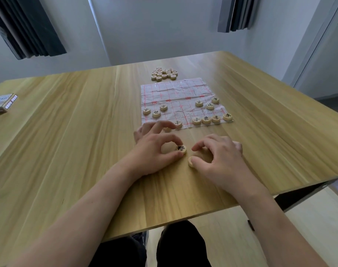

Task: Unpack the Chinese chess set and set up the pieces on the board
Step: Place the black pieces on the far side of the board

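A thin plastic chess board (pixel 180 93) with red lines lies flat on the table. Several round wooden pieces with black characters stand on its near half, among them a row at the near right (pixel 211 118). My left hand (pixel 152 151) pinches a black-marked piece (pixel 181 149) between thumb and forefinger on the table in front of the board. My right hand (pixel 218 157) rests beside it, thumb and fingers closed around a blank-faced piece (pixel 190 162). Another piece (pixel 167 129) is partly hidden behind my left fingers.
A heap of red-marked pieces (pixel 164 73) sits just beyond the board's far edge. The chess set box (pixel 2 103) lies at the table's far left. The wooden table (pixel 68 132) ends close below my forearms, and its right edge drops off near my right wrist.
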